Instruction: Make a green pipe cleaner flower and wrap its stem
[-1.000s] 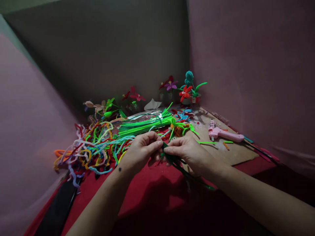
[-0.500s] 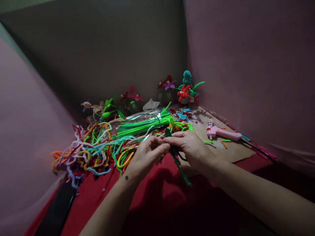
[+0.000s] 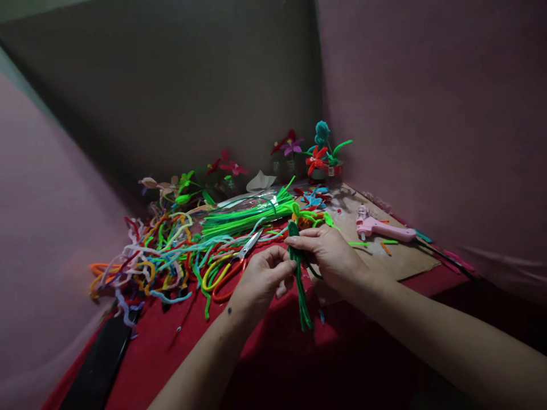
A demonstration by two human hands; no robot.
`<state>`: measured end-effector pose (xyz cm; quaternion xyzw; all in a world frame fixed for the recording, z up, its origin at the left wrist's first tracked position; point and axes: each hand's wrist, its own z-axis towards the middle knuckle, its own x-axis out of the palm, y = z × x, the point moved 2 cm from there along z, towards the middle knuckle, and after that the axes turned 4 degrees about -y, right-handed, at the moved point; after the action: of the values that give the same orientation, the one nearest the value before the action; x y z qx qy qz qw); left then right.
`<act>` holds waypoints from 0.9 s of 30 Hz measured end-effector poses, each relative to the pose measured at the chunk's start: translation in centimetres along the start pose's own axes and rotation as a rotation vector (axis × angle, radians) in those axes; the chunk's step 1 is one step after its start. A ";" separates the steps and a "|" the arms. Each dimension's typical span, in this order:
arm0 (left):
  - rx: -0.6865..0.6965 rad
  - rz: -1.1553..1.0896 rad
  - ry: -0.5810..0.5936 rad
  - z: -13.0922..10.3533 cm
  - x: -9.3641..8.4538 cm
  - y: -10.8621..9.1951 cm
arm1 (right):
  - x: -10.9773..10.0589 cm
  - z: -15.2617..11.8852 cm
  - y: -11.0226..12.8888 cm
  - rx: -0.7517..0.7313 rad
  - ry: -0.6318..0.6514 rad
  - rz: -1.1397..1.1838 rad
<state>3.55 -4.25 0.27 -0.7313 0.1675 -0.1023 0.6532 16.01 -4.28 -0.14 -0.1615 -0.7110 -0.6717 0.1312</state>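
Dark green pipe cleaners (image 3: 302, 304) hang down between my hands, with a folded, thicker end at the top. My right hand (image 3: 331, 253) pinches them near that top end between thumb and fingers. Just below, my left hand (image 3: 271, 270) has its thumb and index finger closed at the left side of the same green strands; its other fingers are curled. One dark strand loops beneath my right hand. Scissors with red and yellow handles (image 3: 228, 279) lie beside my left hand, partly hidden by it.
A tangle of coloured pipe cleaners (image 3: 149, 256) covers the left. Behind lies a bright green bundle (image 3: 248, 216). At right, a pink glue gun (image 3: 387, 229) rests on cardboard (image 3: 410, 259). Pipe-cleaner flowers (image 3: 317, 160) stand at the back; a black object (image 3: 100, 359) lies front left.
My left hand has shifted slightly right and down, uncovering more of the scissors. The green strands have swung from slanting right to hanging nearly straight down. The view has shifted slightly.
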 end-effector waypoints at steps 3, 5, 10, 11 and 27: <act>-0.043 0.014 0.008 0.2 -0.1 0.1 | -0.1 0.1 0.0 -0.022 0.004 -0.032; -0.062 0.033 0.056 0.2 -0.2 0.1 | -0.1 0.1 0.1 -0.054 0.002 -0.062; -0.016 0.002 0.165 -0.1 0.3 -0.3 | -0.4 0.1 0.3 -0.056 -0.022 -0.098; -0.014 -0.015 0.179 -0.2 0.4 -0.4 | -0.5 0.1 0.2 -0.052 -0.028 -0.091; -0.251 0.042 0.361 -1.0 0.6 1.1 | -0.6 0.6 -0.7 0.208 0.061 0.300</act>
<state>3.60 -5.52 -0.76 -0.7730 0.3082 -0.1963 0.5185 16.27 -3.70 -1.04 -0.2311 -0.7403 -0.5719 0.2675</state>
